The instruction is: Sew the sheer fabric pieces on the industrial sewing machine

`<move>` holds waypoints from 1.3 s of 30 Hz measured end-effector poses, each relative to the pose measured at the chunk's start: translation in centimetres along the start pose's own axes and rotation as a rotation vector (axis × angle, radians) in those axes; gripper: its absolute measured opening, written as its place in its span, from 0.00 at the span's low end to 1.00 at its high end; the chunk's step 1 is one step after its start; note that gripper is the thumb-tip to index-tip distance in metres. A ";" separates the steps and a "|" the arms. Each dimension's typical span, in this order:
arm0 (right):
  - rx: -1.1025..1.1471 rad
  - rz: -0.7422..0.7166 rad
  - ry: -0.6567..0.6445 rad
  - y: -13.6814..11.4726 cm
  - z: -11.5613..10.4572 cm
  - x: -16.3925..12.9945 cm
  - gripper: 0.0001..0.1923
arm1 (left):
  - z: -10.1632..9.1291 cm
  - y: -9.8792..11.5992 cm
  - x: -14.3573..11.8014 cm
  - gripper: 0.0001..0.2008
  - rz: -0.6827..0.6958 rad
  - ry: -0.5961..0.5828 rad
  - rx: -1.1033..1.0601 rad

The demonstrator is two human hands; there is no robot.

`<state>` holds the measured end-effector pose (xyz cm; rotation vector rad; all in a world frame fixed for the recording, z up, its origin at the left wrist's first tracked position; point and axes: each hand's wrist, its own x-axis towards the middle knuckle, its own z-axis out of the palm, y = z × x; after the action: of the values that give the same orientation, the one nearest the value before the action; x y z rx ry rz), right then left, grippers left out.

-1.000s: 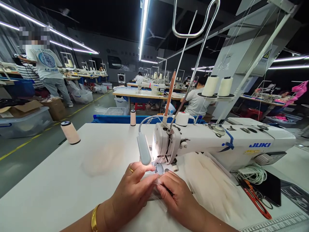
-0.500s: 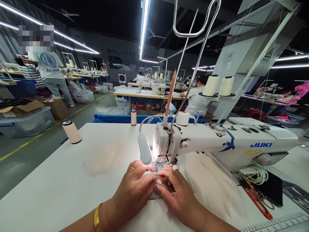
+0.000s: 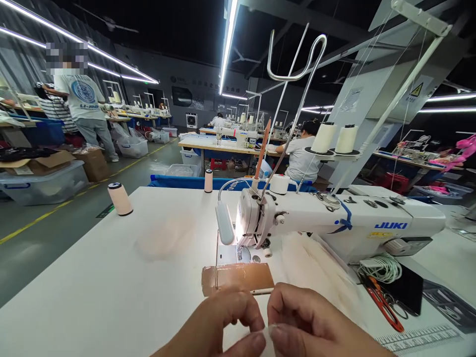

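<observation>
**Both hands pinch a small pale scrap in front of the sewing machine**

A broad white work table [image 3: 111,287] fills the lower part of the view. On it stands a white JUKI sewing machine [image 3: 334,223], its head towards the middle of the table and its small lamp [image 3: 225,229] lit over the needle area. Behind the machine a chrome thread stand [image 3: 297,74] rises, carrying two cream thread cones [image 3: 334,139] on a shelf. A brown rectangular patch [image 3: 238,277], glossy on top, lies flat on the table just in front of the needle plate.

To the right, beside the machine base, lie a coil of pale green cord [image 3: 381,267] and red-handled snips [image 3: 386,310]. A lone thread spool [image 3: 119,199] stands near the table's far left edge.

At the bottom edge, the left hand [image 3: 215,327] and the right hand [image 3: 316,327] meet close to the camera, well short of the brown patch. Their thumbs and forefingers are closed together on a tiny pale scrap [image 3: 267,331], thin and partly see-through; what it is cannot be made out. The other fingers of each hand are curled in.
</observation>
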<state>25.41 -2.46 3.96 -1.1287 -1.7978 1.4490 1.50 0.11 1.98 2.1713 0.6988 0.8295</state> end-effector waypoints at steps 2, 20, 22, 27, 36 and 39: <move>0.044 0.129 -0.045 0.1 -0.5 1.2 0.13 | 0.2 -0.4 0.4 0.08 -0.157 -0.043 0.004; -0.845 0.111 0.253 4.7 0.1 8.4 0.06 | 1.4 -9.3 2.4 0.14 0.295 0.168 0.697; -0.992 -0.126 0.289 5.3 0.3 7.5 0.06 | 1.3 -9.4 2.4 0.15 0.277 0.159 0.695; -1.038 -0.598 0.312 7.2 0.9 6.9 0.12 | 1.3 -9.3 2.4 0.15 0.247 0.155 0.691; -1.045 -0.458 0.251 7.9 -0.5 7.8 0.15 | 1.2 -8.6 2.4 0.10 0.182 0.126 0.712; -1.047 -0.440 0.257 8.1 -0.6 7.9 0.17 | 1.1 -8.3 2.4 0.09 0.175 0.120 0.727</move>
<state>24.22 5.22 -4.28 -1.1538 -2.4365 0.0287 1.98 6.33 -4.06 2.8783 0.9942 0.8906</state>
